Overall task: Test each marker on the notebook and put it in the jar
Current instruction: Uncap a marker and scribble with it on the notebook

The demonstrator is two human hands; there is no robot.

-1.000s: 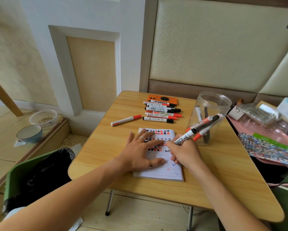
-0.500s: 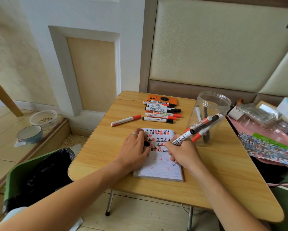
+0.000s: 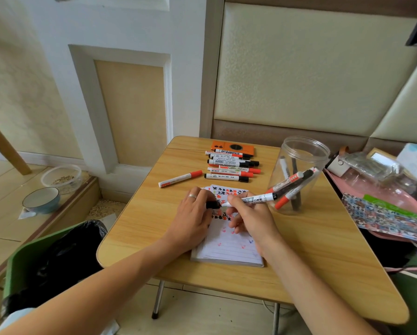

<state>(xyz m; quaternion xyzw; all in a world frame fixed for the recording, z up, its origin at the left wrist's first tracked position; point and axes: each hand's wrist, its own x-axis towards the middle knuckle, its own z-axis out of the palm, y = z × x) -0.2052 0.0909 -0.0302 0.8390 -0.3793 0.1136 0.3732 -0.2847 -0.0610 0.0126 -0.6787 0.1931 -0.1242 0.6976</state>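
Hands over small lined paper notebook [image 3: 229, 247] on wooden table [image 3: 323, 262]: my right hand [image 3: 249, 218] grips white black-ended marker [image 3: 258, 198], my left hand [image 3: 194, 216] pinches its black cap [image 3: 212, 205] (tip nearly touching cap); clear plastic jar [image 3: 299, 153] near right, several markers inside

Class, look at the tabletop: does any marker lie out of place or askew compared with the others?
Yes. One red-capped marker lies alone and slanted on the table, left of the tidy stacked markers near the orange case. Nothing looks spilled or damaged.
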